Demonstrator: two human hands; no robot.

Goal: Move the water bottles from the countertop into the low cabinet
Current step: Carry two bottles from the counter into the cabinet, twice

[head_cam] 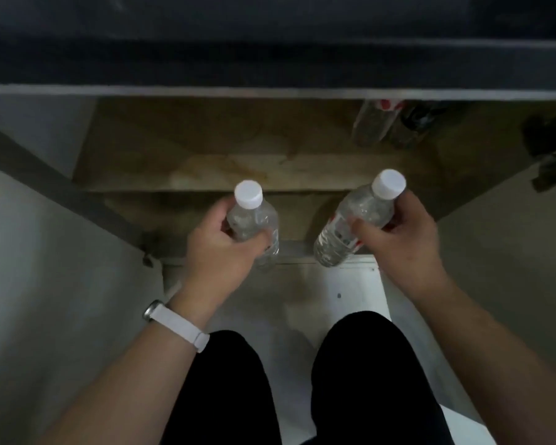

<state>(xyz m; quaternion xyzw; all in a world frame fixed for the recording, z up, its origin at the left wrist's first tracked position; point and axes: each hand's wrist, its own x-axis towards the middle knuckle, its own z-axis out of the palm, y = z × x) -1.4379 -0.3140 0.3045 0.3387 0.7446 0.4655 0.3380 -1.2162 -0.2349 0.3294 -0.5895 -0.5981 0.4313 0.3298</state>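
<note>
Each hand curls round a bottle's upper body: left hand [219, 248] on the left bottle [254, 220], right hand [398, 232] on the right bottle [344, 232]. Both are held at the cabinet [206, 162] mouth (not yet inside). The tilted right bottle may topple when set down, or a cap may clip the counter edge [270, 91]. The stored bottles [373, 123] at the back right are dark, blurred and cut off.

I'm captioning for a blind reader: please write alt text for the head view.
Seen from above, the left hand grips the left water bottle and the right hand the right water bottle, both white-capped, before an open low cabinet with bottles at back right.
</note>
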